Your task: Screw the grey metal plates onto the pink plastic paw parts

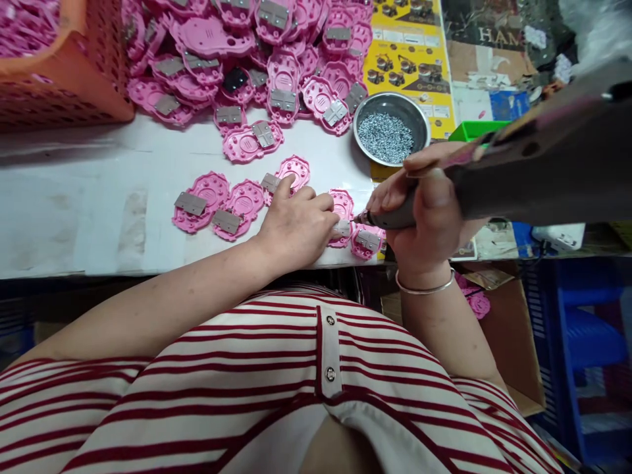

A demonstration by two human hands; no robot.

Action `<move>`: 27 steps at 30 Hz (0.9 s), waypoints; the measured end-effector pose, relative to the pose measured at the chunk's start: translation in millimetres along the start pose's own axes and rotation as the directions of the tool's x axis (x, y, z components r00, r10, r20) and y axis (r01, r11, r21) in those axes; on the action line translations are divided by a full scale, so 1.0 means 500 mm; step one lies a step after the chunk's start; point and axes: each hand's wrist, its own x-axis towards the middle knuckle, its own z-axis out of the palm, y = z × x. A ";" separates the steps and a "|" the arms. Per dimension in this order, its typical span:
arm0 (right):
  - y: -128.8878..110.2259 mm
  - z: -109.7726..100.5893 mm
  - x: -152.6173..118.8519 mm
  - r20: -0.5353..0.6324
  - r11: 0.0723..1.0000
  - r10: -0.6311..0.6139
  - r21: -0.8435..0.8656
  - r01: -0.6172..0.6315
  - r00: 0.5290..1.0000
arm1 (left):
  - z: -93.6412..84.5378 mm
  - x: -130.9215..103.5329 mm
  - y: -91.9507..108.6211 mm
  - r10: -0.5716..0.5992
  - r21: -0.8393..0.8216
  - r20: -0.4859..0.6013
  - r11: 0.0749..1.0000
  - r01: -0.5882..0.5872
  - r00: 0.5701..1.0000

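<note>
My right hand (427, 210) is wrapped round a grey electric screwdriver (513, 164), its bit pointing left. The bit's tip is at the metal plate of a pink plastic casing (342, 201) on the white table. Curled and pressed down, my left hand (299, 227) steadies that casing at its left edge; its thumb is hidden. The left index finger reaches onto another pink casing (299, 170) with a metal plate. Two more casings, a left one (214, 187) and a nearer one (249, 197), lie left of the hand. Beneath the screwdriver tip sits another casing (368, 241).
A steel bowl (363, 141) of small screws stands behind the screwdriver. Many pink casings (212, 36) are heaped at the back. An orange basket (99, 72) of pink parts is at left, a green tray (474, 130) at right. A cardboard box (518, 342) stands below the table edge.
</note>
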 end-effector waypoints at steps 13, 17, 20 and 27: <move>-0.060 -0.145 0.000 -0.348 0.988 -0.147 -0.097 0.121 0.926 | -0.004 -0.014 -0.003 0.009 0.001 0.030 1.000 -0.009 1.000; -0.035 -0.139 -0.008 -0.328 0.974 -0.195 -0.172 0.145 0.924 | -0.004 -0.018 -0.004 0.021 -0.006 0.015 1.000 -0.021 1.000; -0.019 -0.137 -0.007 -0.344 0.968 -0.243 -0.148 0.203 0.907 | 0.001 -0.019 -0.008 0.035 -0.003 -0.002 0.999 -0.035 0.999; -0.011 -0.139 -0.009 -0.335 0.982 -0.184 -0.113 0.155 0.924 | 0.005 -0.023 -0.015 0.065 -0.012 -0.018 0.998 -0.065 0.998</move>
